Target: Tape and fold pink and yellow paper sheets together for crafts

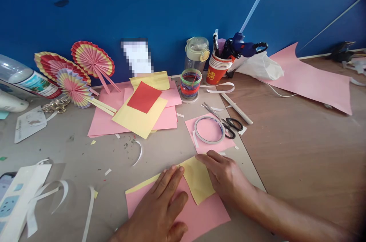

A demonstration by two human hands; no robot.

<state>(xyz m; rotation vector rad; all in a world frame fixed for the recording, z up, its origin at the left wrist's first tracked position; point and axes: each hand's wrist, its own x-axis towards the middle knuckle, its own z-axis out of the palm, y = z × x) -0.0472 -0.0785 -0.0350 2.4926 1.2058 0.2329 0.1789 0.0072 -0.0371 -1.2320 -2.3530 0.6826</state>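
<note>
A pink sheet of paper (208,219) lies on the table before me, with a thin yellow strip (143,183) along its upper left edge. My left hand (160,207) rests on the pink sheet, its fingers stretched out and their tips at the upper edge. Over the sheet's upper right part lies a piece of yellow paper (197,181). My right hand (228,175) has its fingers curled at that piece's upper right edge, gripping it; the thumb is hidden.
Behind the hands lie a tape roll (210,141), black-handled scissors (228,124) and stacked coloured paper (140,120). Folded paper fans (93,59) lean on the blue wall. A red paper cup (219,70) holds a glue gun (243,47). A power strip (23,196) sits left.
</note>
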